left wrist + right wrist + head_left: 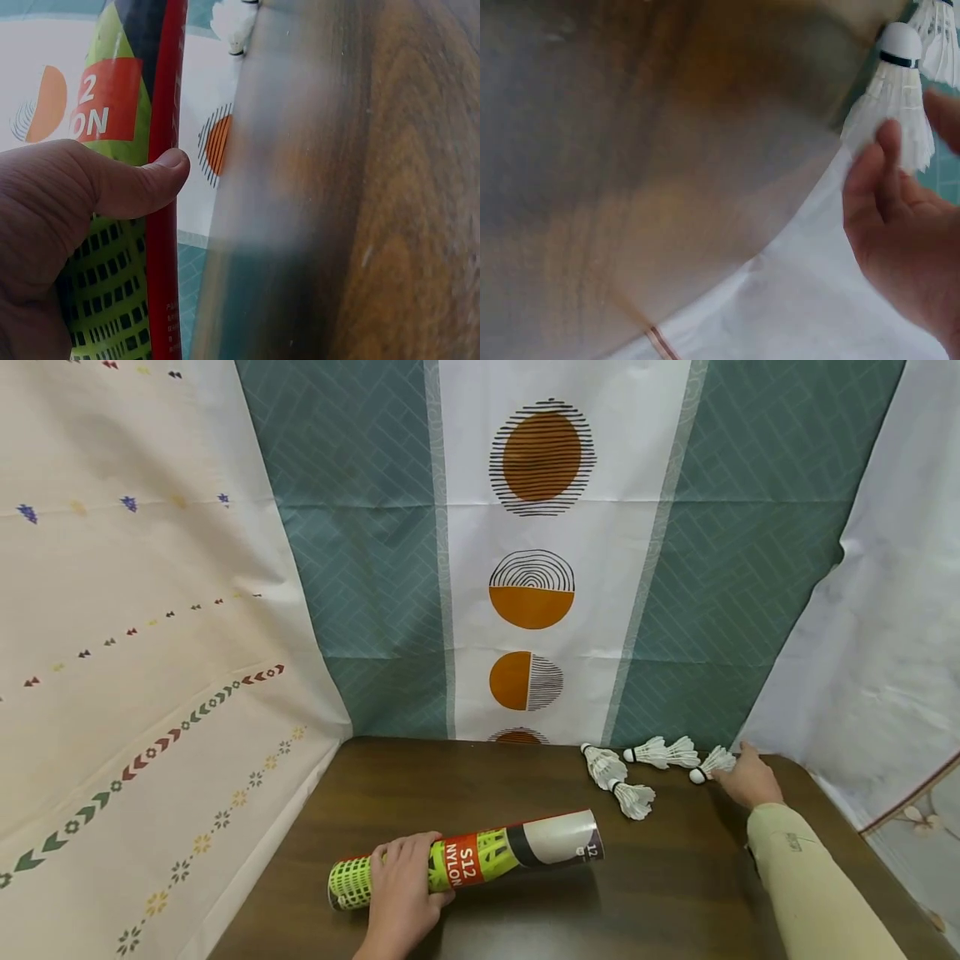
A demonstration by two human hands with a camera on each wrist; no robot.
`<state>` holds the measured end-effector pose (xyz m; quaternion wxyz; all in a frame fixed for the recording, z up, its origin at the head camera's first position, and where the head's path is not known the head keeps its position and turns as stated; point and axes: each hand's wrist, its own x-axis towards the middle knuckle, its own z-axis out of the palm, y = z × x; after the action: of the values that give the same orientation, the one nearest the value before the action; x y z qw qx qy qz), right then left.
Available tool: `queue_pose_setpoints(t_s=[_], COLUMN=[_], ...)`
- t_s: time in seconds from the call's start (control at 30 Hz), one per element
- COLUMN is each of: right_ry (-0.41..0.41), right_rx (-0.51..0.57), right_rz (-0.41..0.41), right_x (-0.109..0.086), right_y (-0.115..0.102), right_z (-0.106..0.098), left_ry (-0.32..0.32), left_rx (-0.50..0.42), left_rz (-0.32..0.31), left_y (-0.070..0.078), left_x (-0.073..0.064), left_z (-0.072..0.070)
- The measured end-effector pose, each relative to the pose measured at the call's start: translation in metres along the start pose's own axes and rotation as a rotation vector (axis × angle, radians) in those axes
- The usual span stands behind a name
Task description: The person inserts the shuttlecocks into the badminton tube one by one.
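Note:
My left hand (405, 889) grips a shuttlecock tube (491, 857), yellow-green and red with a pale end. The tube slants over the table, its pale end raised toward the right. In the left wrist view the thumb (142, 184) lies across its printed side. At the far right, my right hand (750, 778) is at the feathered skirt of a white shuttlecock (716, 762). In the right wrist view, blurred fingertips (889, 135) overlap that skirt, with another finger beside it and a gap between them. The cork of this shuttlecock (900, 43) points away from the hand.
Two nested shuttlecocks (663, 752) lie left of the right hand at the back edge. Another pair (618, 781) lies end to end nearby. The dark wooden table (645, 893) is backed by a patterned cloth (525, 568), with pale cloth on both sides.

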<state>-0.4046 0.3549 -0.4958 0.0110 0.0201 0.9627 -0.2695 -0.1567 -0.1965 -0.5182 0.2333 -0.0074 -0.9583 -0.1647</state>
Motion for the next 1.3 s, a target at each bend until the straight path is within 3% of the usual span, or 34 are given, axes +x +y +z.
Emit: queue_pose_setpoints(t_s=[0.17,0.23,0.37,0.5,0.7,0.87,0.97,1.13,1.2,1.3], right_ry=[0.140,0.152,0.094,0.025,0.003,-0.090,-0.117,-0.025,-0.035,-0.113], right_rx=[0.037,0.092,0.324,0.575,0.692,0.807,0.822,0.793,0.795,0.810], right_rz=[-0.055,-0.066,-0.028,-0.030,-0.121,-0.221,-0.296,-0.269,-0.262,-0.304], right_x=[-0.026,-0.042,-0.081,-0.126,-0.173,-0.191,-0.195,-0.198,-0.199,-0.200], right_y=[-0.002,-0.005,-0.019,-0.055,-0.111,-0.133,-0.143,-0.155,-0.158,-0.159], right_z=[-0.001,-0.002,0.000,0.011,0.039,0.063,0.076,0.090,0.093,0.097], left_ry=[0.008,0.012,0.013,0.013,-0.009,-0.030,-0.026,-0.011,-0.008,-0.009], left_rx=[-0.006,-0.009,-0.016,-0.029,-0.052,-0.058,-0.045,-0.029,-0.026,-0.021], left_rz=[0.003,0.003,0.012,0.024,0.028,0.031,0.029,0.034,0.035,0.027], left_y=[0.003,0.004,0.007,0.013,0.023,0.028,0.027,0.025,0.024,0.022], left_x=[0.001,0.002,0.004,0.010,0.011,0.008,0.008,0.006,0.006,0.004], left_z=[0.002,0.001,0.003,0.006,0.010,0.013,0.013,0.013,0.013,0.013])
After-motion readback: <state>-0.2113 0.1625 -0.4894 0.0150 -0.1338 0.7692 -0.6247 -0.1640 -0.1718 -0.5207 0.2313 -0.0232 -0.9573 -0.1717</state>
